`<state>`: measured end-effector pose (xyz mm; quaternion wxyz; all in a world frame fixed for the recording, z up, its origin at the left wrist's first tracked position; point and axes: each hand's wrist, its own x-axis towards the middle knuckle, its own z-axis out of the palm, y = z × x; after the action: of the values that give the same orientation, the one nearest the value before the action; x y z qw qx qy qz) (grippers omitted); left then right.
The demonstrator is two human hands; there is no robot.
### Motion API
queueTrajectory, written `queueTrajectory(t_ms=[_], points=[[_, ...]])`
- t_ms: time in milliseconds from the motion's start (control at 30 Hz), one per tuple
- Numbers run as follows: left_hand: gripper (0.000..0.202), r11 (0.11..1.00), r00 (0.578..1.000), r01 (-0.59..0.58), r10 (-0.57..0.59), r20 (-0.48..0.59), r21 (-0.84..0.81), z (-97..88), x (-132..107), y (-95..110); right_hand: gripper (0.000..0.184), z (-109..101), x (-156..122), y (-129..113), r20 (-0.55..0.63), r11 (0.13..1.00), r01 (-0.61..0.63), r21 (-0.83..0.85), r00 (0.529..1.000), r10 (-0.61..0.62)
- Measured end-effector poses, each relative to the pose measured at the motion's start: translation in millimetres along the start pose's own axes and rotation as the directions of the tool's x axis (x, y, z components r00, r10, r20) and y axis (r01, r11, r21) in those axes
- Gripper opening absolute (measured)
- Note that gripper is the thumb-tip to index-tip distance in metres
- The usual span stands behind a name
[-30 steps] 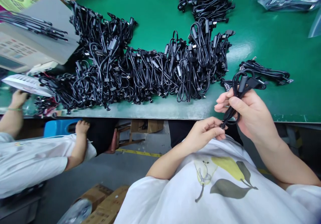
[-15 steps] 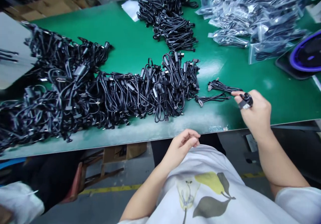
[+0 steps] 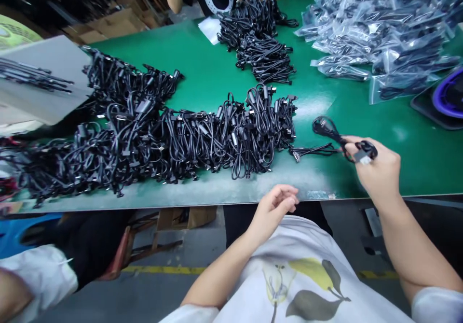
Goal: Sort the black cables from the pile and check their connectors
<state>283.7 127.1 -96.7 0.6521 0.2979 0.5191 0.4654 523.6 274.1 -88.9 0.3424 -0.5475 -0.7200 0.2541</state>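
My right hand [image 3: 376,168] is over the green table [image 3: 202,77] near its front edge, fingers closed on a coiled black cable [image 3: 327,129] that is lifted off the surface. A second black cable [image 3: 313,150] lies flat just left of that hand. My left hand [image 3: 275,207] rests at my lap below the table edge, fingers loosely curled with nothing in them. A long heap of bundled black cables [image 3: 173,134] stretches across the table to the left.
Another pile of black cables [image 3: 260,43] lies at the far middle. Clear bags holding cables [image 3: 383,28] are heaped at the far right, beside a purple-rimmed device [image 3: 446,96]. A grey board [image 3: 43,79] sits at left. A co-worker's white sleeve [image 3: 32,274] shows at lower left.
My right hand moved from my lap out over the table with a cable and has now lifted a coiled cable. My left hand let go and dropped to my lap.
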Motion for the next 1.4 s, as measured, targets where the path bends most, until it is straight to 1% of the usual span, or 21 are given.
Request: queueTrajectory(t_ms=[67,100,167,200,233,267,300,367,400,433,500,533,567,600,633,700,800,867,1067,1200,1400], points=[[0.046,0.989,0.992,-0.100,0.091,-0.084,-0.105,2.7,5,3,0.031,9,-23,-21,0.196,0.979,-0.112,0.168,0.977,0.078],[0.051,0.980,0.985,-0.142,0.126,-0.116,-0.141,2.9,8,5,0.032,15,-34,-30,0.354,0.926,-0.247,0.286,0.925,0.137],[0.054,0.965,0.976,-0.188,0.161,-0.149,-0.185,0.1,11,8,0.038,29,-54,-43,0.623,0.743,-0.522,0.419,0.760,0.183],[0.053,0.962,0.975,-0.192,0.163,-0.153,-0.196,-2.4,11,9,0.040,35,-62,-47,0.712,0.644,-0.628,0.437,0.679,0.179],[0.052,0.960,0.974,-0.193,0.163,-0.157,-0.201,-5.3,11,10,0.041,42,-68,-49,0.761,0.574,-0.692,0.437,0.625,0.174],[0.050,0.959,0.972,-0.196,0.164,-0.166,-0.203,-8.2,10,11,0.041,47,-72,-50,0.785,0.535,-0.726,0.433,0.595,0.172],[0.049,0.959,0.971,-0.199,0.164,-0.175,-0.203,-10.9,8,11,0.040,51,-74,-50,0.788,0.530,-0.732,0.429,0.589,0.177],[0.049,0.958,0.966,-0.202,0.161,-0.202,-0.202,-15.4,4,12,0.038,56,-76,-49,0.753,0.615,-0.675,0.407,0.629,0.192],[0.050,0.957,0.962,-0.208,0.162,-0.219,-0.203,-17.1,2,12,0.036,57,-76,-50,0.719,0.689,-0.613,0.386,0.668,0.191],[0.050,0.955,0.957,-0.216,0.166,-0.237,-0.205,-18.7,0,11,0.033,57,-77,-51,0.665,0.771,-0.517,0.371,0.727,0.168],[0.050,0.951,0.946,-0.235,0.176,-0.272,-0.201,-21.5,-2,11,0.023,56,-78,-55,0.520,0.915,-0.226,0.334,0.854,0.021],[0.050,0.950,0.940,-0.245,0.183,-0.288,-0.195,-22.8,-3,11,0.019,55,-79,-58,0.436,0.952,-0.046,0.302,0.895,-0.095],[0.050,0.950,0.935,-0.251,0.188,-0.301,-0.186,-24.1,-4,11,0.018,56,-80,-61,0.355,0.960,0.129,0.250,0.910,-0.215],[0.050,0.952,0.932,-0.255,0.193,-0.308,-0.173,-25.2,-5,12,0.020,56,-82,-64,0.293,0.944,0.276,0.181,0.901,-0.319],[0.051,0.954,0.929,-0.257,0.199,-0.313,-0.155,-26.1,-6,12,0.024,57,-83,-67,0.257,0.918,0.382,0.108,0.881,-0.397],[0.050,0.959,0.921,-0.263,0.216,-0.323,-0.109,-27.4,-8,14,0.030,60,-86,-71,0.220,0.864,0.503,-0.012,0.844,-0.489],[0.042,0.960,0.900,-0.278,0.249,-0.357,-0.031,-27.9,-11,16,0.034,62,-90,-72,0.215,0.818,0.570,-0.073,0.810,-0.545],[0.037,0.958,0.889,-0.286,0.259,-0.378,-0.016,-27.4,-12,16,0.036,63,-92,-72,0.235,0.818,0.571,-0.066,0.806,-0.544],[0.039,0.944,0.901,-0.299,0.232,-0.366,-0.138,-24.2,-8,15,0.043,67,-97,-76,0.234,0.781,0.618,-0.083,0.774,-0.588],[0.054,0.914,0.919,-0.244,0.111,-0.377,-0.325,-24.7,-6,16,0.037,67,-98,-83,0.238,0.802,0.595,-0.050,0.787,-0.569],[0.049,0.878,0.949,-0.188,0.048,-0.310,-0.439,-24.8,-7,18,0.030,69,-100,-86,0.230,0.839,0.544,-0.021,0.819,-0.526]])
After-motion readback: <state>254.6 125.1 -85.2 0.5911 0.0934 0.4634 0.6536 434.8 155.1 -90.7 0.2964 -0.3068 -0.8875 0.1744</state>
